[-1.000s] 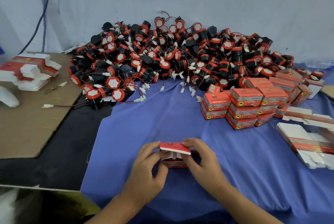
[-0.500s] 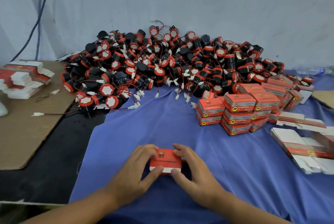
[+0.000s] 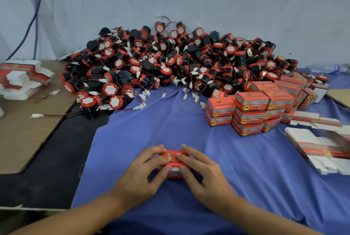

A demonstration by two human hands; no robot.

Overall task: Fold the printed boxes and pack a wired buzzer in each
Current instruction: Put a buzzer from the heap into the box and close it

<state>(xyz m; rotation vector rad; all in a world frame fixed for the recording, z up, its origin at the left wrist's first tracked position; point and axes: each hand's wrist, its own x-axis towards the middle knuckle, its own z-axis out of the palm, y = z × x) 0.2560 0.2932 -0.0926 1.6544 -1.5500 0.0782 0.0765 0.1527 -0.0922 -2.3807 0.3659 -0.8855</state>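
Note:
A small red printed box (image 3: 173, 160) lies on the blue cloth (image 3: 236, 168) in front of me. My left hand (image 3: 140, 176) holds its left side, fingers over the top and thumb at the front flap. My right hand (image 3: 200, 172) grips the right side the same way. Whatever is inside the box is hidden. A big heap of black and red wired buzzers (image 3: 170, 66) fills the back of the table. Folded, closed boxes (image 3: 250, 111) are stacked at the right. Flat box blanks (image 3: 322, 147) lie at the far right.
More flat blanks (image 3: 24, 79) are piled at the left on a brown cardboard sheet (image 3: 28, 130). A loose white connector with its wire (image 3: 37, 115) lies on that sheet. A blue cable (image 3: 36, 16) hangs down the wall at the left.
The box lid stood open a second ago; it has been folded down and both hands now press it closed, thumbs at the front flap.

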